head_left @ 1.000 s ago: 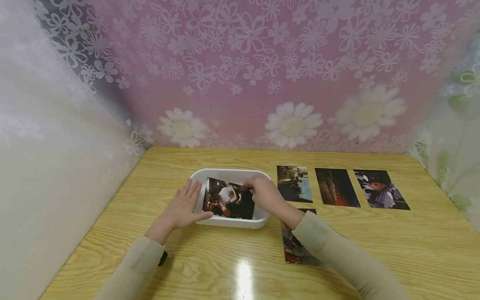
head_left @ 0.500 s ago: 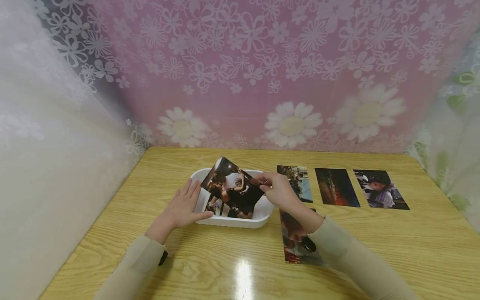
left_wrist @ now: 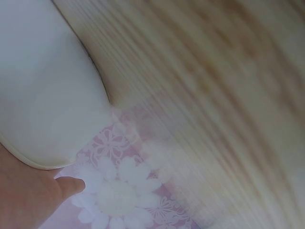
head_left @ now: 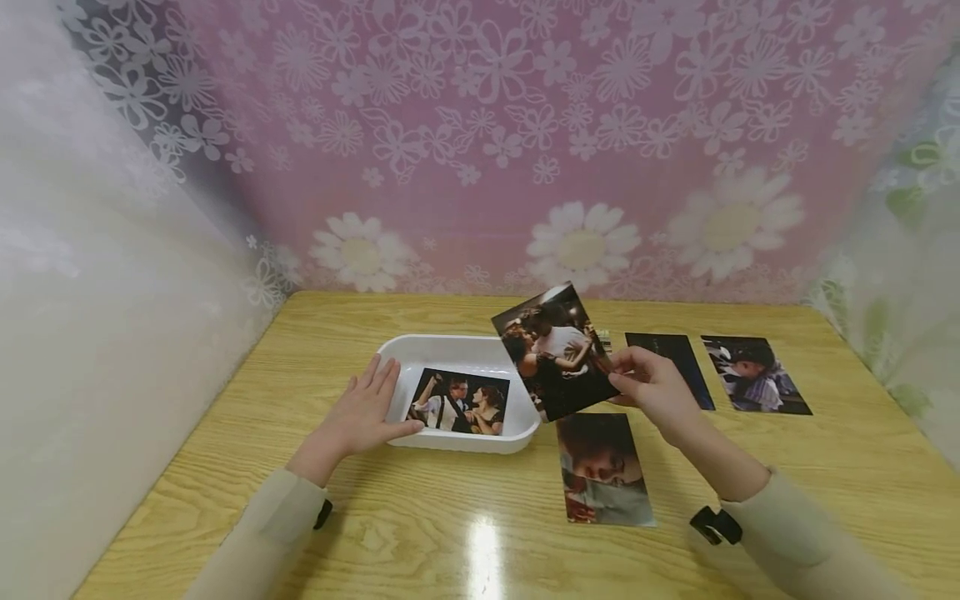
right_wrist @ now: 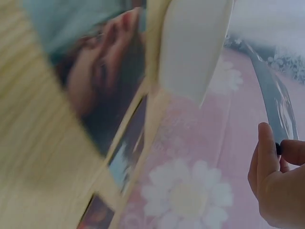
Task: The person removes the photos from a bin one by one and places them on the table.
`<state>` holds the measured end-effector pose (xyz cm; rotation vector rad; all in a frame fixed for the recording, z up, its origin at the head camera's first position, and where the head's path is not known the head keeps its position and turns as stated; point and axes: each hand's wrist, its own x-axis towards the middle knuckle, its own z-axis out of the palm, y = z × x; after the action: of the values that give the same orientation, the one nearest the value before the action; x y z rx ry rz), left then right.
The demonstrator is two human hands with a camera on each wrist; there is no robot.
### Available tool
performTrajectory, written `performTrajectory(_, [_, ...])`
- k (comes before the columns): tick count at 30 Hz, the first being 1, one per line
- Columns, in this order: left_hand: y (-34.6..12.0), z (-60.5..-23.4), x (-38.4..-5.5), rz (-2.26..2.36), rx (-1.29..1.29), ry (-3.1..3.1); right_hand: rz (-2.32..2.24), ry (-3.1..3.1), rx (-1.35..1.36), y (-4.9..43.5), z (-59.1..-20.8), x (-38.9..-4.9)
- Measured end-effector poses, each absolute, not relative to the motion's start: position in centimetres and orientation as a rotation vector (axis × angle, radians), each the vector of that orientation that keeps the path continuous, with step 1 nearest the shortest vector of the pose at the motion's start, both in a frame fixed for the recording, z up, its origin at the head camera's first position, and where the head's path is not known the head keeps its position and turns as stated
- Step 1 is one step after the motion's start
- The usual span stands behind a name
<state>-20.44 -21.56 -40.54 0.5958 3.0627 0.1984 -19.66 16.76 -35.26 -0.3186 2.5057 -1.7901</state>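
Observation:
In the head view my right hand (head_left: 663, 392) pinches a photo print (head_left: 555, 358) by its right edge. The print is tilted and overlaps the right end of a white tray (head_left: 457, 446). Thumb and fingers of the right hand (right_wrist: 279, 186) close on the print (right_wrist: 271, 90) in the right wrist view, where it shows edge-on. Another photo (head_left: 459, 406), of a dancing couple, lies inside the tray. My left hand (head_left: 360, 421) rests on the tray's left end, fingers spread and straight. In the left wrist view the left hand (left_wrist: 28, 195) sits against the tray wall (left_wrist: 43, 90).
On the wooden table (head_left: 420, 533), a close-up portrait photo (head_left: 603, 471) lies right of the tray. Behind it is a row with a dark photo (head_left: 671, 358), a photo of someone in a cap (head_left: 757, 375), and one mostly hidden by the held print. A floral curtain (head_left: 450, 167) stands behind.
My right hand has lifted the print out of the tray and carried it up and to the right. The photo beneath is now uncovered. My left hand stays in place.

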Motion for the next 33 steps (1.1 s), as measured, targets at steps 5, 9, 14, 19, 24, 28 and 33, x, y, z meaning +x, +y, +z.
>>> performTrajectory(5, [-21.7, -40.5, -20.4, 0.208, 0.603, 3.067, -1.817, 2.484, -0.257, 20.4, -36.1, -18.3])
performTrajectory(9, [-21.8, -40.6, -20.5, 0.210, 0.614, 3.073, -1.796, 2.476, -0.158, 23.3, -37.1, -17.0])
performTrajectory(14, [-21.8, -40.6, -20.6, 0.199, 0.614, 3.073, -1.717, 2.447, -0.016, 27.0, -38.4, -15.5])
performTrajectory(19, [-21.9, -40.3, -20.6, 0.188, 0.606, 3.076, -1.719, 2.370, 0.076, 30.1, -39.4, -14.3])
performTrajectory(24, [-22.0, -40.4, -20.6, 0.190, 0.601, 3.077, -1.562, 2.334, 0.146, 32.0, -40.0, -13.6])
performTrajectory(28, [-22.0, -40.7, -20.6, 0.196, 0.609, 3.072, -1.446, 2.310, 0.195, 32.5, -40.6, -13.3])
performTrajectory(33, [-22.0, -41.0, -20.8, 0.198, 0.607, 3.078, -1.335, 2.386, 0.185, 32.3, -41.0, -13.1])
